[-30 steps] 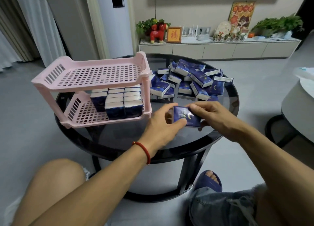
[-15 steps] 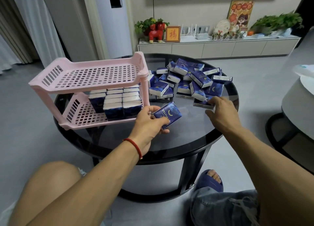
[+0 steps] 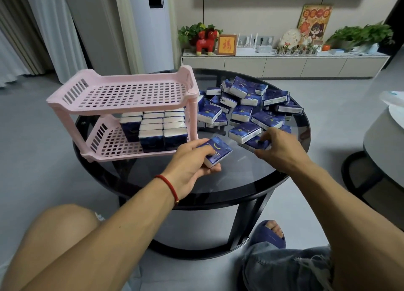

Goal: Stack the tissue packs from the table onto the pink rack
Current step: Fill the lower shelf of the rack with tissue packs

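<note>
Left hand (image 3: 192, 159) holds dark blue tissue pack (image 3: 215, 152) near pink plastic rack (image 3: 122, 96) | right hand (image 3: 277, 146) pinches another blue pack (image 3: 254, 142) right of rack | risk: bumping stacked packs (image 3: 157, 127) over.

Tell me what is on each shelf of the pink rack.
The top shelf holds nothing. The lower shelf holds blue tissue packs standing in rows at its right end. The top shelf covers the back rows, so their count is hidden.
</note>
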